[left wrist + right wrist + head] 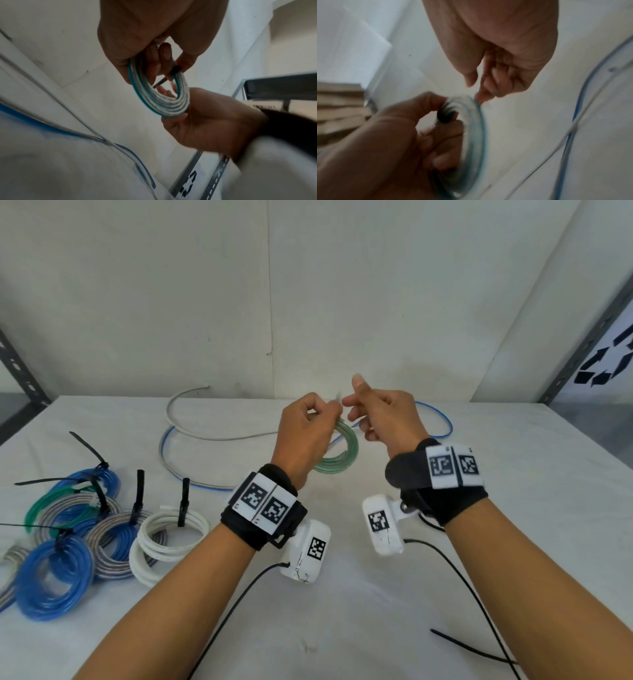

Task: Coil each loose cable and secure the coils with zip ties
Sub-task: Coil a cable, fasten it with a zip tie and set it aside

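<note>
- The green and white cable coil [342,450] is up in the air near the middle of the head picture, above the white table [376,594].
- My left hand [303,433] grips the coil. My fingers curl round its top part.
- In the left wrist picture the coil [164,102] hangs like a ring below my left hand [147,37]. A black zip tie [175,70] sits on the coil by my fingertips.
- My right hand [383,416] is just to the right of my left hand. Its fingers are curled and the thumb sticks up. I cannot tell if it pinches the tie's tail or holds nothing.
- In the right wrist picture my right hand [503,54] is at the top and its fingertip is just beside the coil's [471,135] edge. That picture is blurry.
- A loose blue cable [442,422] and a loose gray cable [191,419] lie on the table behind my hands.
- In the lower left of the head picture lies a bunch of done coils with black ties on them: a big blue coil [51,580], a white coil [168,542] and more, all touching or near each other.
- One spare zip tie [479,652] lies in the lower right of the head picture, well apart from the coils.
</note>
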